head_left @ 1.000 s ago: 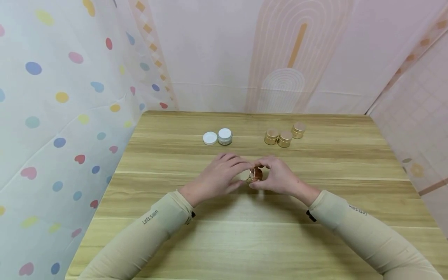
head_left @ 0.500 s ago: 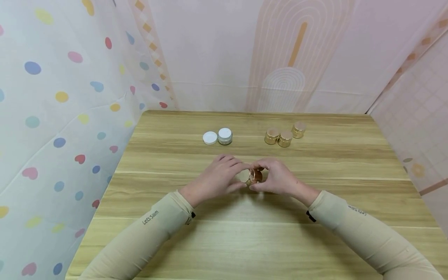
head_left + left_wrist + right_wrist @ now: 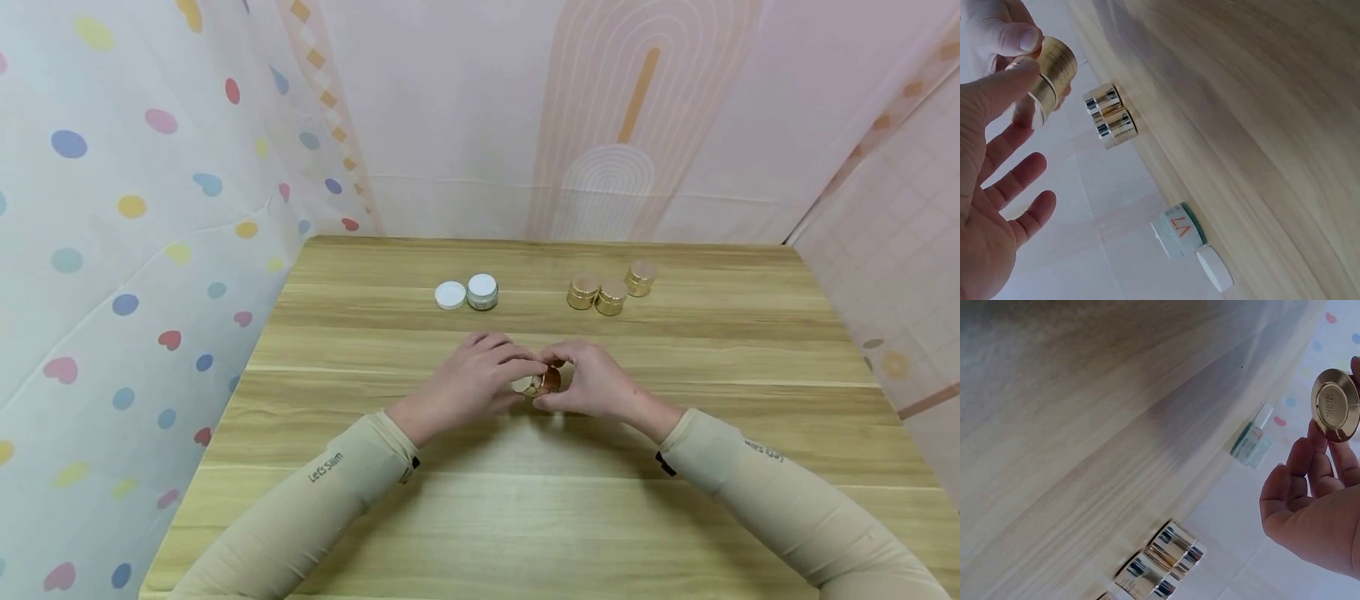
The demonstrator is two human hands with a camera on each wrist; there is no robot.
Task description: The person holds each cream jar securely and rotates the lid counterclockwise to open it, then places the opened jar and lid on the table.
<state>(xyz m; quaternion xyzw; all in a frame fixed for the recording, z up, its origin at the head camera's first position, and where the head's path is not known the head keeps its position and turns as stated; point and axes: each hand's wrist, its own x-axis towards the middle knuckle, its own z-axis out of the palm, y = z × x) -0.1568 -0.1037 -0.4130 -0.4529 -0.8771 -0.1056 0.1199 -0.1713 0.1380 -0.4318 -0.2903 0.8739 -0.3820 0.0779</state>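
Gold jar on its side, gripped by both hands

The gold jar (image 3: 1055,72) lies between the two hands near the middle of the worktop (image 3: 480,533). It is tipped over on its side, its pale flat end toward the left and its round end with small stamped marks toward the right. A seam runs around it. The wrist views show it raised off the worktop.

The left hand (image 3: 474,381) grips the left part of the jar. Its grip is closed to the width of the jar, thumb and forefinger against the sides; the remaining fingers are spread loosely. The right hand (image 3: 597,379) has hold of the right part. Its grip is likewise closed to the jar's width, thumb on the near side, fingers curled on the far side.

At the far side of the worktop, left of centre, stands an upright white-topped jar (image 3: 482,292), with the mark "V7" legible in the left wrist view. A white lid (image 3: 450,295) lies flat just beside it, to its left. Right of centre are three upright gold jars: the left one (image 3: 581,292) and the middle one (image 3: 611,297) side by side, the right one (image 3: 641,278) slightly farther back.

Both forearms wear beige sleeves (image 3: 810,508).
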